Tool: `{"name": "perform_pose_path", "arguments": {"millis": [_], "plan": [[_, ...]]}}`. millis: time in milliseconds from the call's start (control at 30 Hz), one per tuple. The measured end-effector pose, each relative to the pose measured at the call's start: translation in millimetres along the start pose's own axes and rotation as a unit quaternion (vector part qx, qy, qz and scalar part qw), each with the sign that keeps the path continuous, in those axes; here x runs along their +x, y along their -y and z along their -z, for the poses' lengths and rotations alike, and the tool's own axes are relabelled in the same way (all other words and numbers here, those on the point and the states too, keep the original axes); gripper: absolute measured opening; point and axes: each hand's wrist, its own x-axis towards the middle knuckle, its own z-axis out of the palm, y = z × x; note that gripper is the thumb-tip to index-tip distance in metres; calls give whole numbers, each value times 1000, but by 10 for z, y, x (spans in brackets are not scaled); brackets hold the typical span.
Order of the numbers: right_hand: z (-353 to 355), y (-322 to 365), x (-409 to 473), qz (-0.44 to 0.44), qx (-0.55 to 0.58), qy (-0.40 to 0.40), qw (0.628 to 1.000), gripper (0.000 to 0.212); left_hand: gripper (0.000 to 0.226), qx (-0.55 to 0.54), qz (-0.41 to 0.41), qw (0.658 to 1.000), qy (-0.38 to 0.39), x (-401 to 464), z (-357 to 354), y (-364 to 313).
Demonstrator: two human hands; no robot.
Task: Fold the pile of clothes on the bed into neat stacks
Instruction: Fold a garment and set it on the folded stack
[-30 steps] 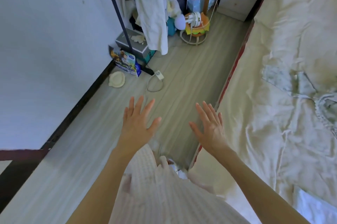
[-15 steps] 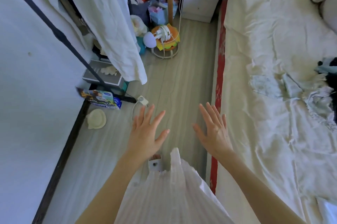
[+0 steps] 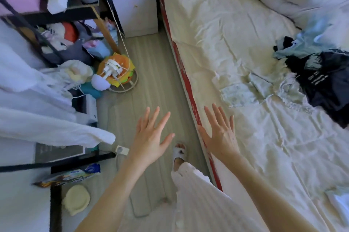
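Observation:
A pile of clothes lies on the right side of the bed: a dark navy garment on top, a pale blue one behind it, and a light patterned piece spread flat to its left. My left hand hovers over the floor with fingers spread and holds nothing. My right hand is spread flat above the bed's left edge, empty, well short of the pile.
A red strip runs along the bed's side. A cluttered rack with hanging white clothes fills the left. A white nightstand stands at the back. Toys, a socket and a box lie on the floor. My slippered foot stands beside the bed.
The view has swung right and forward along the bed, bringing the dark clothes pile into sight. Both hands stay open and spread; the right one is now over the bed's edge.

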Motion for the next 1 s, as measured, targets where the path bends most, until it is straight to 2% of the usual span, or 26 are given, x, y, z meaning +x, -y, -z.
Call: {"name": "perform_pose_path", "arguments": {"millis": [300,533,700,767,1000], "plan": [[468,-278,1244,-73,-8,-19,997,64,65,33,-80,996,14,1720,529,-85],[428,-301,2105,-154,-22,-42,987,65,64,55,-142,985,80,2869,713,142],[446,-267,2664,-243,-6,-52,969,64,75,76,-213,966,125,3823,923,298],[496,-292,2863,-270,10,-71,960,64,70,68,-224,961,147,4184,989,282],[790,-701,3301,-354,17,-160,921,62,66,92,-307,929,183,5326,922,-280]]}}
